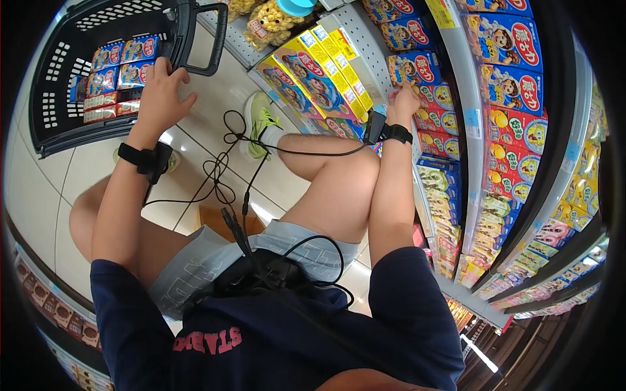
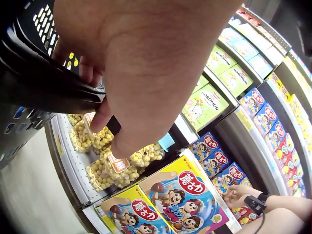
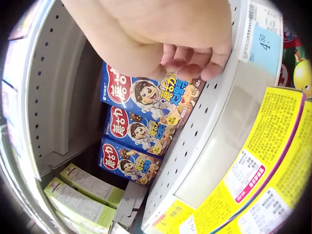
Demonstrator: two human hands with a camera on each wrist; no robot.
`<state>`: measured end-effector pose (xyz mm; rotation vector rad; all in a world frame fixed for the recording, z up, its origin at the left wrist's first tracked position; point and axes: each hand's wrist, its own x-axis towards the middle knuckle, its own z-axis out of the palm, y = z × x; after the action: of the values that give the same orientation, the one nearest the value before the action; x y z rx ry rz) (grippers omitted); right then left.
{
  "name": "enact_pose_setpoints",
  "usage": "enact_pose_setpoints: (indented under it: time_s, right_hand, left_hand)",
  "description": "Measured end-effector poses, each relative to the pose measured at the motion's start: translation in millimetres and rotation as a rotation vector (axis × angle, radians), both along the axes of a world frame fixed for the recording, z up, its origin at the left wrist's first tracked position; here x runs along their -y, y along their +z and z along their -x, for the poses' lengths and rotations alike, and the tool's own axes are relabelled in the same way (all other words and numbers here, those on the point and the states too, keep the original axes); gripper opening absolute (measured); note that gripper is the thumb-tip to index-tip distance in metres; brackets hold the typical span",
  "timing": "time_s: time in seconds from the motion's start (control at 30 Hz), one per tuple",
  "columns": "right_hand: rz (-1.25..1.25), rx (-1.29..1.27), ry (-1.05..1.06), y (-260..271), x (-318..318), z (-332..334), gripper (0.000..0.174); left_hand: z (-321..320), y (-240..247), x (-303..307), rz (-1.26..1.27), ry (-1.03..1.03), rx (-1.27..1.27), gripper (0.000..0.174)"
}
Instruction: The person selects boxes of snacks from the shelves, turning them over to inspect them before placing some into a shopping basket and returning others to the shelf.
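Note:
My left hand (image 1: 163,98) rests on the rim of a black shopping basket (image 2: 58,92), some fingers hooked over inside and the thumb spread outside. Inside the basket are several blue snack boxes (image 1: 138,73) and red-and-white boxes (image 1: 101,107). My right hand (image 1: 403,104) reaches into a shelf at the right, its fingers bent at the end of a blue snack box (image 3: 146,97) with a cartoon astronaut. My thumb is hidden there. Two more blue snack boxes (image 3: 129,163) lie beside that box in the right wrist view.
Large yellow snack boxes (image 1: 319,78) stand before the shelf. Bags of round yellow snacks (image 1: 270,26) sit at the back, near the basket handle (image 1: 218,39). Red boxes (image 1: 437,120) adjoin the blue ones. Black cables (image 1: 222,169) hang between my knees over the tiled floor (image 1: 218,98).

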<state>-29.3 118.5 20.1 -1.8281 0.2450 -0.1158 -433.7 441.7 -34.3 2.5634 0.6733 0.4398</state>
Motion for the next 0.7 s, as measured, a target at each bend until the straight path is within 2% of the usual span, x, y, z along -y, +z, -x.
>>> enact_pose_setpoints:
  time_s: [0.03, 0.17, 0.3, 0.5, 0.63, 0.7]
  right_hand:
    - [-0.067, -0.05, 0.12, 1.2, 1.9, 1.4, 0.023]
    - [-0.076, -0.049, 0.243, 11.1, -14.3, 12.3, 0.03]
    - [-0.195, -0.116, 0.204, 17.2, -22.5, 16.2, 0.032]
    - [-0.386, -0.055, 0.192, 16.0, -27.2, 12.9, 0.031]
    - [-0.337, -0.008, 0.212, 13.6, -30.8, 12.8, 0.033]
    - [-0.284, -0.037, 0.334, 11.6, -30.3, 9.9, 0.034]
  left_hand:
    - [-0.6, 0.9, 0.6, 0.002, 0.011, -0.008, 0.031]
    - [-3.5, 1.4, 1.6, 0.001, 0.023, -0.007, 0.03]
    - [-4.9, 2.5, 1.3, -0.007, 0.007, -0.026, 0.03]
    - [-5.7, 3.7, 1.0, -0.002, 0.017, -0.06, 0.029]
    - [-6.4, 4.9, 1.8, 0.002, 0.015, -0.052, 0.028]
    - [-7.4, 5.4, 2.0, 0.004, 0.019, -0.056, 0.028]
